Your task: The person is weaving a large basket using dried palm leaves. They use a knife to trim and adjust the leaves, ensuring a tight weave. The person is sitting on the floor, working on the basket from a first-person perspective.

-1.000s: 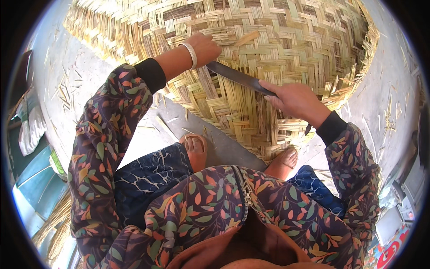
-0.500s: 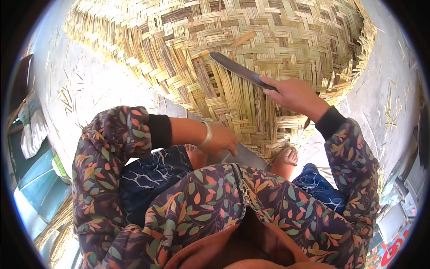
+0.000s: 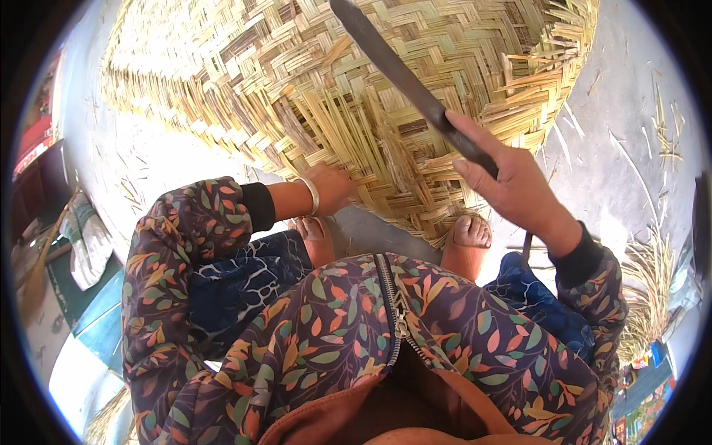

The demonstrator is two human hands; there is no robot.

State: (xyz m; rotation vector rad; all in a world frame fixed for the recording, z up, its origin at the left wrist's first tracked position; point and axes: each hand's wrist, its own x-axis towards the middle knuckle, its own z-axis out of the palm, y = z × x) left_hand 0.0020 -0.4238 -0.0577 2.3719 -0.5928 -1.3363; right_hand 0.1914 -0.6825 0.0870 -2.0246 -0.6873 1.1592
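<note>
A large piece of woven split-strip matting [image 3: 371,126], a mat or basket in the making, spreads across the floor in front of me. Its near corner comes to a point between my bare feet. My left hand [image 3: 330,187], a bangle on its wrist, is at the left edge near that corner, fingers curled on the rim; their tips are partly hidden. Closed round the handle of a long dark knife [image 3: 404,80] is my right hand [image 3: 515,178]. The blade slants up and left above the weave, and the index finger lies along it.
Loose straw strips [image 3: 664,133] are scattered over the grey floor on both sides. A heap of straw [image 3: 644,297] lies at the right. Off to the left are a whitish cloth or bag [image 3: 87,241] and a light blue panel [image 3: 100,319].
My left hand has gone up and left from above the near floor to the matting's edge. My right hand has shifted right and slightly down, the knife now raised nearer to me.
</note>
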